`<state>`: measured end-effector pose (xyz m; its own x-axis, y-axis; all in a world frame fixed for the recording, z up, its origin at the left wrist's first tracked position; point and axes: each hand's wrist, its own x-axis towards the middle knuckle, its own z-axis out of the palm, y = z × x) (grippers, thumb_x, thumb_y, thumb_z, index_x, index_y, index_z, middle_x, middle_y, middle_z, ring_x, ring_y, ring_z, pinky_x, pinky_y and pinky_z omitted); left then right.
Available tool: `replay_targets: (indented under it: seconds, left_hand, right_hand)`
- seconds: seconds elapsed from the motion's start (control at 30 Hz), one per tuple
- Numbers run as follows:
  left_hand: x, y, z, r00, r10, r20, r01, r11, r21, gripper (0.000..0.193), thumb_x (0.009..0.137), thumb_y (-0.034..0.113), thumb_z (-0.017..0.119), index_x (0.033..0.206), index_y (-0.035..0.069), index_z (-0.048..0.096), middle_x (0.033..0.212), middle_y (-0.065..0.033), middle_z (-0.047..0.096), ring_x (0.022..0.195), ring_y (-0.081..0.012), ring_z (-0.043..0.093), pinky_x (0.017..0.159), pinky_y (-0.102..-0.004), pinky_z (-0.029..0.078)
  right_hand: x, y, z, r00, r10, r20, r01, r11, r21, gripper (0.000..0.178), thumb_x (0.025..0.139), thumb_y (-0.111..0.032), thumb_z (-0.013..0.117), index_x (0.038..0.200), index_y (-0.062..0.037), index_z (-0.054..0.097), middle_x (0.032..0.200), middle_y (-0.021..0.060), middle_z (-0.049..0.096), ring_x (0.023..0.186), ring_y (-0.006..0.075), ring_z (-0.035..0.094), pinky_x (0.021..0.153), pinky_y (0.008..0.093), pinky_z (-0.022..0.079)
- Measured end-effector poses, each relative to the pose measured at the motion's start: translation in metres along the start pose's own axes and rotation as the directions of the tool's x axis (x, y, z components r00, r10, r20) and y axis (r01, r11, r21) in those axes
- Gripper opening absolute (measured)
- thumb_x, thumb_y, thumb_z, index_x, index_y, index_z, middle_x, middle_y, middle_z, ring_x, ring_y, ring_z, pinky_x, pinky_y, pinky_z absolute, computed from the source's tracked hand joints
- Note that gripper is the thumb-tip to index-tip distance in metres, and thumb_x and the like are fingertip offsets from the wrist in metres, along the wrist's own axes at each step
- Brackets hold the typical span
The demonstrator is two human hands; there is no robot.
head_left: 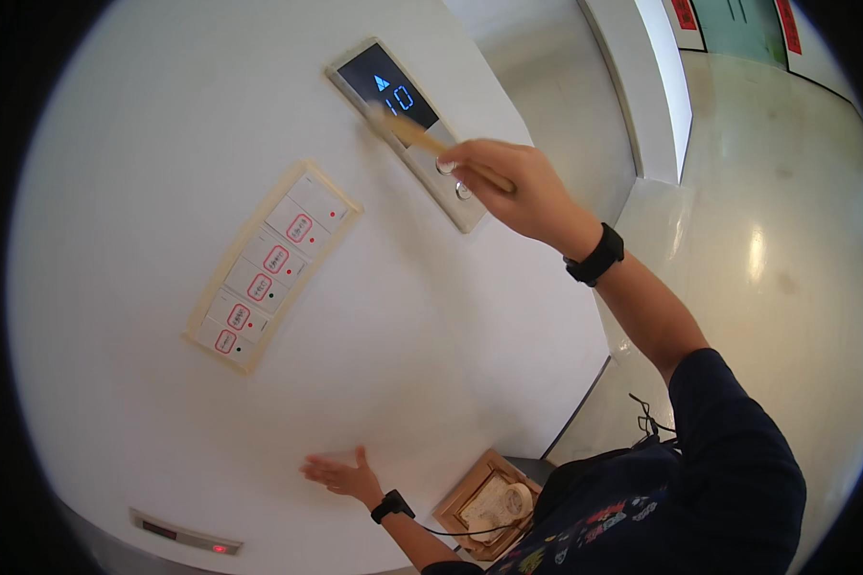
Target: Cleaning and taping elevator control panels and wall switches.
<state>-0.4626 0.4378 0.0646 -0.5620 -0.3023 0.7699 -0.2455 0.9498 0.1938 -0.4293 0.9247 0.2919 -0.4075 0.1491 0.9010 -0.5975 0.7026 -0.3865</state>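
Observation:
My right hand (pixel 523 187) is closed round the wooden handle of a brush (pixel 420 137). The brush's blurred head lies over the left edge of a lift call panel (pixel 439 196), beside its dark screen with blue lit signs. Two round buttons on the panel are partly hidden behind my right hand. Lower down and to the left, my left hand (pixel 347 477) is held open with its fingers stretched, near the white wall (pixel 355 364); whether it touches the wall I cannot tell.
A strip of white cards (pixel 273 259) framed with beige tape is on the wall. At the lower left is a narrow panel (pixel 184 533) with a red light. A brown wooden box (pixel 460 494) with pale things inside stands near my body. Shiny floor (pixel 738 316) stretches rightward.

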Motion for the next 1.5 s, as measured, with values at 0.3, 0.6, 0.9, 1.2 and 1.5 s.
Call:
replay_targets:
  seconds: [0.3, 0.6, 0.9, 1.2, 1.5]
  left_hand:
    - [-0.001, 0.003, -0.003, 0.991, -0.088, 0.097, 0.089, 0.996, -0.003, 0.113, 0.063, 0.072, 0.057, 0.142, 0.018, -0.002, 0.148, -0.0126, -0.005, 0.136, -0.0330, 0.000, 0.099, -0.0577, 0.022]
    - [-0.001, 0.008, -0.009, 0.997, -0.054, 0.049, 0.056, 0.997, -0.045, 0.111, 0.065, 0.054, 0.069, 0.143, 0.018, -0.002, 0.148, -0.0120, -0.005, 0.136, -0.0329, 0.002, 0.097, -0.0577, 0.024]
    - [-0.001, 0.019, -0.022, 0.996, -0.077, 0.048, 0.079, 0.996, -0.045, 0.106, 0.069, 0.048, 0.069, 0.143, 0.020, -0.002, 0.148, -0.0104, -0.004, 0.136, -0.0319, 0.003, 0.098, -0.0592, 0.022]
    - [-0.003, -0.011, -0.052, 0.981, 0.098, 0.166, -0.049, 0.960, -0.276, 0.085, 0.078, 0.050, 0.058, 0.143, 0.020, 0.011, 0.148, -0.0096, 0.004, 0.135, -0.0301, 0.012, 0.100, -0.0584, 0.017]
    - [-0.078, -0.095, -0.079, 0.722, -0.135, 0.679, 0.385, 0.893, -0.232, 0.055, 0.081, 0.040, 0.058, 0.127, 0.012, 0.046, 0.124, -0.0103, 0.052, 0.112, -0.0273, 0.049, 0.099, -0.0443, 0.027]
  right_hand:
    - [0.005, -0.009, -0.003, 0.997, 0.049, -0.062, -0.044, 0.997, 0.069, 0.012, 0.081, -0.014, 0.055, 0.087, -0.0076, 0.063, 0.068, 0.0074, 0.062, 0.060, 0.0236, 0.057, 0.055, 0.0291, 0.044]
    - [0.041, -0.010, -0.016, 0.994, -0.042, 0.105, 0.044, 0.999, -0.018, 0.013, 0.081, -0.018, 0.055, 0.088, -0.0102, 0.063, 0.070, 0.0072, 0.062, 0.062, 0.0240, 0.057, 0.057, 0.0316, 0.044]
    - [0.083, -0.029, -0.019, 0.988, -0.086, 0.128, 0.103, 0.987, -0.126, 0.015, 0.077, -0.021, 0.056, 0.080, -0.0078, 0.063, 0.064, 0.0026, 0.062, 0.060, 0.0202, 0.059, 0.057, 0.0278, 0.045]
    - [0.093, -0.030, -0.016, 0.986, -0.036, 0.164, 0.045, 0.997, -0.055, 0.015, 0.080, -0.017, 0.054, 0.086, -0.0069, 0.063, 0.064, 0.0079, 0.060, 0.057, 0.0218, 0.056, 0.055, 0.0311, 0.044]
    - [0.078, -0.055, -0.004, 0.965, -0.228, 0.132, 0.164, 0.912, 0.377, 0.015, 0.085, -0.013, 0.054, 0.088, -0.0033, 0.065, 0.076, 0.0057, 0.063, 0.064, 0.0136, 0.057, 0.058, 0.0263, 0.048]
